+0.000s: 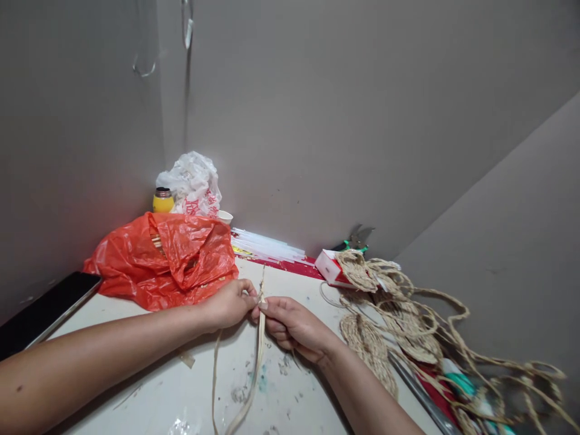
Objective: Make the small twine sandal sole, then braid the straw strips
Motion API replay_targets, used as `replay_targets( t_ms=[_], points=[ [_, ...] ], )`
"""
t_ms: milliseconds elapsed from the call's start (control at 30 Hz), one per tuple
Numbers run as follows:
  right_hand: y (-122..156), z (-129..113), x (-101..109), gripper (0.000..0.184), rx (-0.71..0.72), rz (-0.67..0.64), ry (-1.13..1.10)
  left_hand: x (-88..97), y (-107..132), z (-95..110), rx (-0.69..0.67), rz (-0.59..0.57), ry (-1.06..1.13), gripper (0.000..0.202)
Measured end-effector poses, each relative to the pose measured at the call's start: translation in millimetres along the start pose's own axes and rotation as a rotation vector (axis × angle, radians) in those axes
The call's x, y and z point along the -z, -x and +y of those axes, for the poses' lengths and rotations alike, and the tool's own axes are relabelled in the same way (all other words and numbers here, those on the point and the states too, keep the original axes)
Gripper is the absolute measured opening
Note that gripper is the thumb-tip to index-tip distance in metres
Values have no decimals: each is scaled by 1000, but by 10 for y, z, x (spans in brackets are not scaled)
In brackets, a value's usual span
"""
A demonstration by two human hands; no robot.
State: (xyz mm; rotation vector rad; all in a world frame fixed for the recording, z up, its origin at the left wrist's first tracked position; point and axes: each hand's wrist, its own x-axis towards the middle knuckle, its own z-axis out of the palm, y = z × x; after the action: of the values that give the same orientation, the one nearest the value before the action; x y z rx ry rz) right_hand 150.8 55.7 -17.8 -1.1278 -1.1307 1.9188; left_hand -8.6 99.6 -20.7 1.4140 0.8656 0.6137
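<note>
Both hands meet over the middle of the table, working on a pale plant-fibre braid (261, 289). My left hand (233, 304) pinches it from the left, thumb and fingers closed near its knotted upper end. From the right, my right hand (290, 326) grips it just below, thumb on top and the other fingers curled under. Loose flat fibre strands (254, 380) hang down from the hands toward the near edge of the table. A short thin tip sticks up above the fingers. How the strands cross between the fingertips is hidden.
A red plastic bag (181, 260) lies beyond my left arm, with a phone (54, 305) at left. Behind stand a yellow jar (163, 200) and a white bag (193, 181). Glue sticks (267, 244), pliers (357, 238) and coiled braided rope (369, 347) lie back and right.
</note>
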Motion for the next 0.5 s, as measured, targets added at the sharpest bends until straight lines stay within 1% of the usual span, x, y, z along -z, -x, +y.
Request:
replay_targets(
  t_ms=[100,200,400,500],
  points=[
    [3,3,-5,33,1,53,61,44,-11,-1,-72,5,-83,11],
    [10,2,-13,33,-8,87,74,86,-22,9,-69,32,-130,9],
    [20,-4,-2,38,4,79,21,112,-37,34,-85,61,-171,10],
    [10,11,33,37,-3,54,-33,124,-38,28,-81,34,-157,13]
  ],
)
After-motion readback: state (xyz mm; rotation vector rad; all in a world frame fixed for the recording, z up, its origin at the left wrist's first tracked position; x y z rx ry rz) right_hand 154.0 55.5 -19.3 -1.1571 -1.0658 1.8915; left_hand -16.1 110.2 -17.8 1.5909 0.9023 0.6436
